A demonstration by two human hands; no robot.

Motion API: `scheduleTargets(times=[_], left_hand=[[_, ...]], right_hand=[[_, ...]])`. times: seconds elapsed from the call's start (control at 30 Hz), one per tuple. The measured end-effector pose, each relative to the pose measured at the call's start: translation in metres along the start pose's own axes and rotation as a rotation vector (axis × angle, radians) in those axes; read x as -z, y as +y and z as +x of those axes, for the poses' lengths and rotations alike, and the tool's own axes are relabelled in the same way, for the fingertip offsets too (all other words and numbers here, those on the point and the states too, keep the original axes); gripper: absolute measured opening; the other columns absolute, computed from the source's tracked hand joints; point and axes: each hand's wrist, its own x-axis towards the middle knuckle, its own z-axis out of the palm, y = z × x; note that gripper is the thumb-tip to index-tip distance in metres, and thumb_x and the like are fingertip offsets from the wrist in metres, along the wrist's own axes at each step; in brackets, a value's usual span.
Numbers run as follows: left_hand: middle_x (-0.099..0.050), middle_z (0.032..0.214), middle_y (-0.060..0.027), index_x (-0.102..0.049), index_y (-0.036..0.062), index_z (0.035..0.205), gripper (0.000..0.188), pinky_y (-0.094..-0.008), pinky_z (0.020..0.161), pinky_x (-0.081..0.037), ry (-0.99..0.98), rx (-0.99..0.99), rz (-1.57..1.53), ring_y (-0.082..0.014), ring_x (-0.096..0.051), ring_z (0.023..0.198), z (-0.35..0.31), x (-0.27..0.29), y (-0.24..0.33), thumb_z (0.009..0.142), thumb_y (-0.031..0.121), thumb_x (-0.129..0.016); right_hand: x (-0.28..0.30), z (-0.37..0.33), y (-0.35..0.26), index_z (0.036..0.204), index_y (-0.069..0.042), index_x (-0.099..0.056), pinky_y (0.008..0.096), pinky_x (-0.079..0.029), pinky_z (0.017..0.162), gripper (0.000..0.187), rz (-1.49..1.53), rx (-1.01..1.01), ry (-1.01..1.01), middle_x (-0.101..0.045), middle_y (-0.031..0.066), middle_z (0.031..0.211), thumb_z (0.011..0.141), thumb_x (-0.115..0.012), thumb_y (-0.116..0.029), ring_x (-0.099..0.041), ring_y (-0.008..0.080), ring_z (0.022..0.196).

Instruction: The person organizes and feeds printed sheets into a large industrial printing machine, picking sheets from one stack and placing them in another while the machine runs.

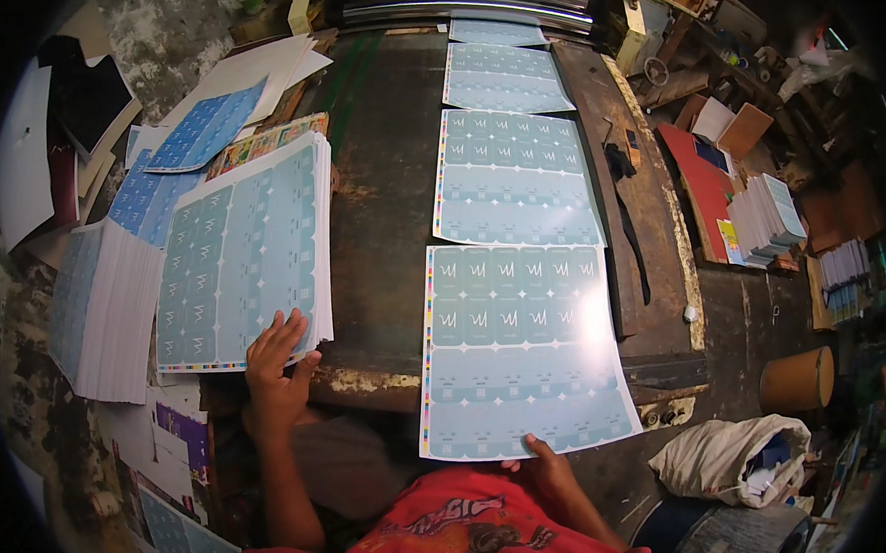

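Note:
My right hand pinches the near edge of a printed sheet, thumb on top and fingers mostly hidden beneath. This light blue-green sheet has rows of label-like panels and a strip of small colour patches down its left edge. Its near end reaches past the table's front edge. Beyond it, more matching sheets lie in a line toward metal rollers. At the left, my left hand rests on the near right corner of a thick stack of similar sheets, fingers spread and holding nothing.
A dark worn metal table lies under the sheets. Left of the stack stands another tall paper stack. Beyond the table's right side are a red board with paper bundles, a brown drum and a white sack.

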Motion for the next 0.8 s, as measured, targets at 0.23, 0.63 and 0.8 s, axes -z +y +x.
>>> scheduleTargets(times=[0.23,0.63,0.8], left_hand=[[-0.069,0.12,-0.0142,-0.07,0.0008,0.115,0.035,-0.0424,0.105,-0.04,0.069,0.143,-0.155,-0.0323,-0.058,0.124,0.003,-0.006,0.001,0.102,0.028,-0.053],[-0.07,0.117,-0.0133,-0.07,0.0014,0.114,0.028,-0.0382,0.106,-0.04,0.15,0.117,-0.042,-0.0291,-0.059,0.124,-0.003,-0.019,0.002,0.099,0.022,-0.059],[-0.068,0.124,-0.0117,-0.07,0.0034,0.115,0.031,-0.0381,0.111,-0.034,0.166,0.318,-0.329,-0.0252,-0.056,0.126,-0.009,-0.017,-0.004,0.101,0.028,-0.057]], right_hand=[[-0.008,0.024,-0.014,0.124,0.005,-0.051,0.038,-0.055,0.074,0.047,0.045,0.153,-0.05,-0.066,0.0208,0.101,0.099,-0.056,-0.034,-0.068,0.0296,0.085],[-0.033,0.065,-0.051,0.126,0.001,-0.049,0.0389,-0.056,0.08,0.047,0.127,0.359,-0.016,-0.069,0.0201,0.102,0.101,-0.052,-0.039,-0.067,0.0225,0.08],[-0.05,0.063,-0.051,0.149,-0.014,-0.025,0.039,-0.057,0.077,0.056,0.182,0.459,0.081,-0.067,0.0149,0.111,0.102,-0.049,-0.032,-0.066,0.0197,0.082]])
